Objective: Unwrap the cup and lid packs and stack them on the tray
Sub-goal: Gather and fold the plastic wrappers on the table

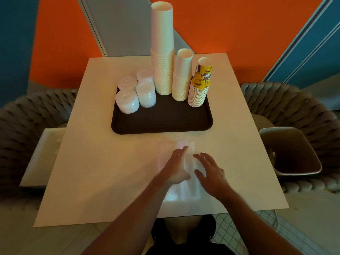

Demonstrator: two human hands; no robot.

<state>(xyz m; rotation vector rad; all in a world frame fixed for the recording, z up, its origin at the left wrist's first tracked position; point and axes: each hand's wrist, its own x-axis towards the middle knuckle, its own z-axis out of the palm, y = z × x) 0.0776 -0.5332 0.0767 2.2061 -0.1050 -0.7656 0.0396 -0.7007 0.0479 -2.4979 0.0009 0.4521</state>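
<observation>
Wrapper [181, 181] lengthwise toward tray [161, 124]

Both forearms are bare from the bottom edge of the view up to the wrists, with no sleeve, watch or band on either. The left hand [176, 167] and the right hand [209, 173] are ungloved, and no ring shows on the slim fingers [199, 157]. Low in the view, between the arms, the person wears dark, near-black clothing on the legs [184, 234], blurred and dim, so its fabric and cut cannot be made out.
</observation>
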